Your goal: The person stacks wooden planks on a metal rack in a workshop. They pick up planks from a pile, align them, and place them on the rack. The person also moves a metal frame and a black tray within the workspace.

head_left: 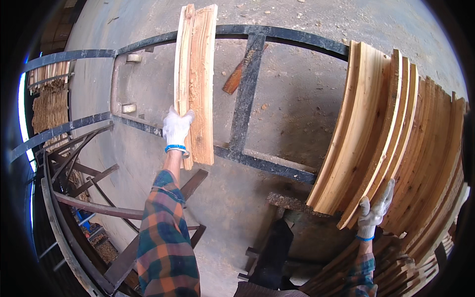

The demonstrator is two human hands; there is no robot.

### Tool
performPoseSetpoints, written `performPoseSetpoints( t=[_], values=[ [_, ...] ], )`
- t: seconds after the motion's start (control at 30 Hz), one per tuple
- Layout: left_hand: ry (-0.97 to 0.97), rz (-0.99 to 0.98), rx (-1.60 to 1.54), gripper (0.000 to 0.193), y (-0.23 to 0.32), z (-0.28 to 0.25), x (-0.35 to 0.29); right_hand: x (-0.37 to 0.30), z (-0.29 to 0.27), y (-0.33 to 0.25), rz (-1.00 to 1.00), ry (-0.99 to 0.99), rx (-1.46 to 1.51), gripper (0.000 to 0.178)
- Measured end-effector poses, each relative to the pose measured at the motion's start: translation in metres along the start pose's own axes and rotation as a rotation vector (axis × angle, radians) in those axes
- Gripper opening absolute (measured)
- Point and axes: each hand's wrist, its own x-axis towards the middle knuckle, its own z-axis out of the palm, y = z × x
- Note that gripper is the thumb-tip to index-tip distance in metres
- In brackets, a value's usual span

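Note:
My left hand (177, 129), in a white knit glove with a blue cuff, is closed on the near left edge of a pair of grooved wooden boards (202, 89). These boards lie side by side across a dark metal frame (245, 94); the fingertips are partly hidden. On the right, my gloved right hand (377, 205) rests against the near part of several upright wooden boards (391, 143), its fingers stretched out and thumb apart. Wider pale profiled boards (363, 119) lean to the left of that hand, on the frame's right end.
An orange-brown wood piece (234, 79) lies on the dusty floor beneath the frame's crossbar. Dark curved metal bars (99, 205) stand at the lower left. Stacked wood (49, 106) shows at the far left. More boards (435, 148) crowd the right side. Wood chips litter the concrete floor (316, 20).

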Motion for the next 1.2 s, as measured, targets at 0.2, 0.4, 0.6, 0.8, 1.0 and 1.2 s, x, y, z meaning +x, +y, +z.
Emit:
performPoseSetpoints(
  t=[0.2,0.4,0.6,0.8,1.0,1.2],
  values=[
    [-0.339,-0.329,-0.618,0.04,0.015,-0.049,-0.056,-0.007,0.005,0.003,0.016,-0.073,-0.007,0.095],
    [-0.519,-0.537,-1.226,0.039,0.068,-0.096,-0.289,0.031,-0.088,-0.081,0.473,-0.674,0.037,0.102],
    [-0.816,-0.316,-0.926,0.05,0.077,-0.115,-0.513,-0.072,-0.174,-0.177,0.545,-0.906,0.647,0.119],
    [-1.423,-0.061,-1.144,0.087,0.08,-0.159,-0.632,-0.229,-0.34,-0.073,0.802,-0.631,1.008,0.11],
    [-1.59,0.002,-1.073,0.094,0.097,-0.179,-0.735,-0.391,-0.417,-0.069,0.742,-0.509,0.848,0.115],
    [-1.503,-0.079,-0.869,0.083,0.096,-0.131,-0.769,-0.544,-0.486,-0.031,0.878,-0.243,0.76,0.112]
  ],
)
